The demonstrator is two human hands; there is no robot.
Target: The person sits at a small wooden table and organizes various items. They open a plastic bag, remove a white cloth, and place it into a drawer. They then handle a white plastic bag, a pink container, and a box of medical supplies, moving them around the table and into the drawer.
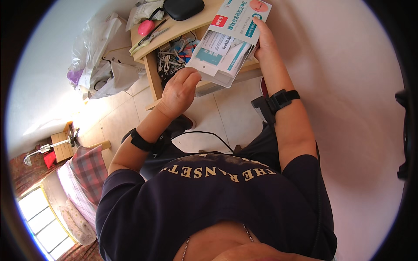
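Observation:
A white and teal cardboard box (pixel 241 24) is held tilted over the open drawer, its near end open. My right hand (pixel 265 40) grips the box along its right side, thumb on the printed face. Out of the open end stick a folded printed leaflet (pixel 217 45) and a clear plastic tray (pixel 223 81). A white flap (pixel 205 68) with a small hole is at the lower left of these. My left hand (pixel 181 91) has its fingers closed at the flap's left corner; the fingertips are partly hidden.
Beneath the box, a wooden drawer (pixel 151 76) stands open with tangled cables (pixel 166 62) inside. On the desktop (pixel 179 28) lie a black case (pixel 184 9), a pink round object (pixel 146 27) and scissors (pixel 158 34). Plastic bags (pixel 104 65) hang at the left. A wall (pixel 343 98) rises at the right.

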